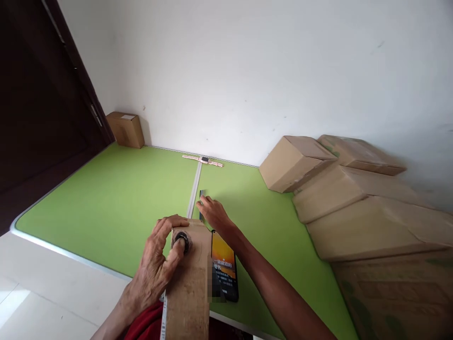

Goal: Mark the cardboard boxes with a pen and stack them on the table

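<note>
My left hand point(157, 262) grips a worn cardboard box point(189, 293) at the table's near edge. Its fingers lie over the box's far end, and the thumb presses on a dark round piece point(181, 240) set in the top face. Over the table, my right hand point(212, 210) has its fingers curled, their tips at a thin dark-blue pen-like stick point(200, 215). A phone point(224, 264) with a lit orange and dark screen lies between the box and my right forearm. Part of it is blurred out by blocky pixels.
On the green table point(106, 189), a pink-strapped smartwatch point(204, 160) lies near the wall. Several cardboard boxes point(339, 208) are piled along the right side. A small carton point(125, 130) stands at the far left corner beside a dark door point(42, 94).
</note>
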`<action>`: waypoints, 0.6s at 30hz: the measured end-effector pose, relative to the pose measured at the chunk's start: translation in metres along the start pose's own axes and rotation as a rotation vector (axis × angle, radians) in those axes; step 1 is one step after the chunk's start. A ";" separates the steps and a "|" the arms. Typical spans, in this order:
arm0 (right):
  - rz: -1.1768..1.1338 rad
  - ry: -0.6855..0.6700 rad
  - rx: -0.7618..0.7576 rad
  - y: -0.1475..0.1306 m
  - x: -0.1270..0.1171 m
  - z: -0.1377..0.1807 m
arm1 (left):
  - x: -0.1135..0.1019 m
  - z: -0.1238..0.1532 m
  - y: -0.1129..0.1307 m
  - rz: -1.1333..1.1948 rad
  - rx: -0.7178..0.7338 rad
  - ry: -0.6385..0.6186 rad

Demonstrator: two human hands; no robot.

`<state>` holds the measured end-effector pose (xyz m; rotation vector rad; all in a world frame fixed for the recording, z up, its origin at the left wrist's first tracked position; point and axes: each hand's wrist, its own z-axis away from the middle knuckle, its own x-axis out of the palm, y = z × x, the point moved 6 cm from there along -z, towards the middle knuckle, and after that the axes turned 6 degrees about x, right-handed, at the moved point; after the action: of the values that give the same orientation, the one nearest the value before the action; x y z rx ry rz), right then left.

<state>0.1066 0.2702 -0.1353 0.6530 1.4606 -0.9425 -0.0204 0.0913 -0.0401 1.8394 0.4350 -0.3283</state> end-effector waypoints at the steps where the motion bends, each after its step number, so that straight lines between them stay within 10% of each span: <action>1: 0.017 -0.013 -0.015 -0.002 0.004 -0.002 | 0.000 0.000 0.001 0.003 0.002 -0.003; 12: -0.270 0.191 0.086 0.031 -0.057 0.043 | -0.008 0.019 -0.014 0.020 0.030 -0.024; 18: -1.032 0.142 -0.074 -0.013 -0.111 0.118 | -0.006 0.013 -0.012 0.014 0.091 -0.053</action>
<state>0.1716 0.1775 -0.0184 -0.1600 1.9772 -1.6198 -0.0316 0.0810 -0.0519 1.9172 0.3765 -0.3919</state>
